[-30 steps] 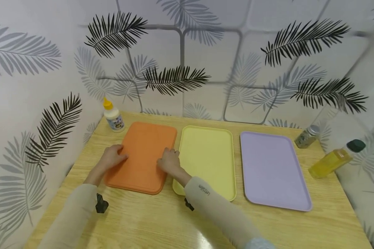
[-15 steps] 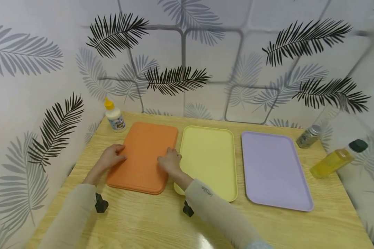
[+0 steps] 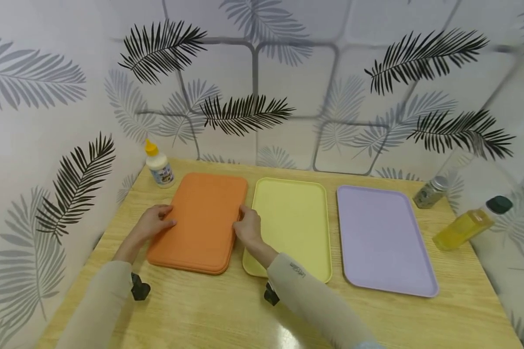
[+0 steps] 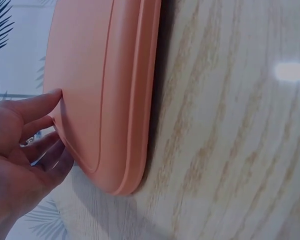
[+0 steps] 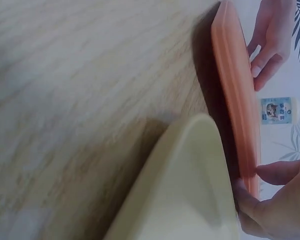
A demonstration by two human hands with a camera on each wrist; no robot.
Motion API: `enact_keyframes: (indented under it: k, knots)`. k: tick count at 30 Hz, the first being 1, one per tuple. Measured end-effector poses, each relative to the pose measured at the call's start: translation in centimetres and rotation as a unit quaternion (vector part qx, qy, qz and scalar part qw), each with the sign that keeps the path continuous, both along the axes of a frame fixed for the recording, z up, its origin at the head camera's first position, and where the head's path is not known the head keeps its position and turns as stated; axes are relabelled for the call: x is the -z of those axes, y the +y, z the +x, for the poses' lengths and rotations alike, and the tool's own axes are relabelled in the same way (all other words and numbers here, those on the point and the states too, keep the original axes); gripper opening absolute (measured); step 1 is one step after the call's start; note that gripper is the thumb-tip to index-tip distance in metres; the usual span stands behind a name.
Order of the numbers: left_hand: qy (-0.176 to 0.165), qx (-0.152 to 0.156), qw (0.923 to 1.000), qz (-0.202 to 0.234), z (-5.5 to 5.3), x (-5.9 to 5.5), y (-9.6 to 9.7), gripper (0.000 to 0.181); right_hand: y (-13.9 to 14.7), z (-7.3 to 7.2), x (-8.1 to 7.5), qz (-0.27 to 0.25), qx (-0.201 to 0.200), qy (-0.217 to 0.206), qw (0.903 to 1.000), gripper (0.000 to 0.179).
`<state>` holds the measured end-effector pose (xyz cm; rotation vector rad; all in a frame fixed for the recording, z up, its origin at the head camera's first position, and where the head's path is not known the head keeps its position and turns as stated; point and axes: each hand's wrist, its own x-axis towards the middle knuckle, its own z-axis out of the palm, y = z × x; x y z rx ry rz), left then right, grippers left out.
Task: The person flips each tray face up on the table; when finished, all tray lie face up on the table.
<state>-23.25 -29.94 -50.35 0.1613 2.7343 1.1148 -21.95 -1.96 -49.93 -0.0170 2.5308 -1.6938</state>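
An orange tray (image 3: 203, 220) lies flat side up on the left part of the table, and a seam runs along its side (image 5: 235, 100). My left hand (image 3: 150, 224) grips its left edge; in the left wrist view the thumb (image 4: 45, 102) lies on top with the fingers curled at the edge. On the opposite edge my right hand (image 3: 249, 228) pinches the tray, thumb on top and fingers low against the side, as the right wrist view shows. Right beside that hand is a yellow tray (image 3: 292, 218), partly hidden under the right forearm.
A purple tray (image 3: 384, 237) lies right of the yellow one. Behind the orange tray stands a white glue bottle (image 3: 160, 169) with a yellow nozzle. At the right edge are a small jar (image 3: 431, 192) and a bottle of yellow liquid (image 3: 467, 225). Patterned walls (image 3: 288, 72) rise behind.
My right hand has shifted from over the orange tray's right part out to its right edge, its fingers now around that edge. The left hand and the trays have hardly moved.
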Motion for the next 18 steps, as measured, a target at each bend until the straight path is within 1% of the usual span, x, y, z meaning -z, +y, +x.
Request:
enact_keyframes:
  k: [4,6,9,13,18]
  knots:
    - [-0.005,0.002,1.0,0.001,-0.1,0.1,-0.3,0.056,0.5,-0.3,-0.2,-0.033,-0.006,0.01,0.9994,0.057]
    - [-0.01,0.004,0.9999,0.006,-0.2,0.2,-0.5,0.057,0.6,-0.3,-0.5,-0.052,-0.012,0.004,0.9986,0.057]
    - [-0.013,0.006,0.9998,0.014,-0.3,0.3,-0.8,0.057,0.8,-0.6,-0.8,-0.067,-0.023,-0.006,0.9975,0.056]
    - [-0.015,0.012,0.9997,0.015,-0.4,0.2,-0.8,0.058,1.1,-0.9,-1.1,-0.087,-0.048,-0.017,0.9949,0.055]
    - [-0.04,0.012,0.9989,0.018,-0.4,-0.2,-0.6,0.06,1.5,-1.3,-1.8,-0.098,-0.065,-0.017,0.9929,0.051]
